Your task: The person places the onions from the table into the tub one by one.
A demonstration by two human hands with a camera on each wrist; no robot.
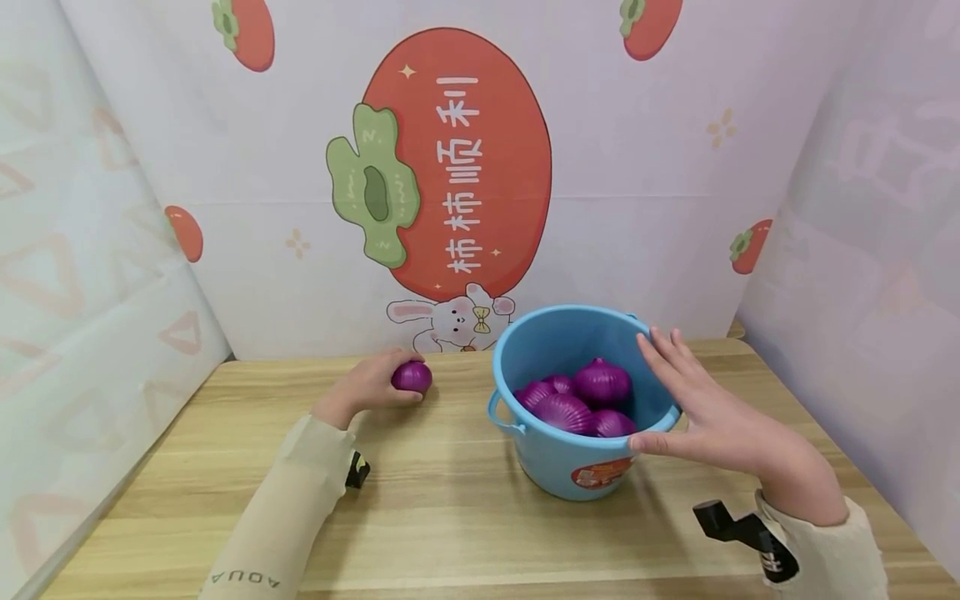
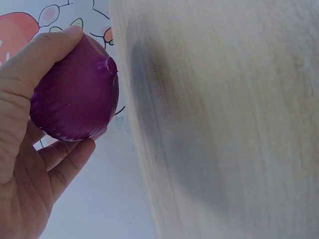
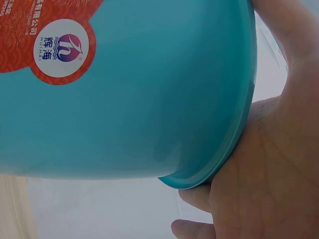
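Note:
In the head view my left hand (image 1: 378,383) grips a purple onion (image 1: 412,377) near the table's back edge, left of the bucket. The left wrist view shows thumb and fingers curled round this onion (image 2: 77,92), its stubby tip facing the table. A light blue bucket (image 1: 566,458) stands upright, with several purple onions (image 1: 602,382) inside. My right hand (image 1: 708,417) touches the right side of the bucket's rim, its fingers extended and spread. In the right wrist view the palm lies against the rim (image 3: 241,127); some fingers are partly hidden behind it.
The wood-grain table (image 1: 435,533) meets a printed white backdrop (image 1: 637,208) at its back edge. Patterned cloth walls (image 1: 82,275) flank both sides. The bucket's handle (image 1: 498,417) hangs at its left side. Black wrist mounts (image 1: 750,537) stick out from the sleeves.

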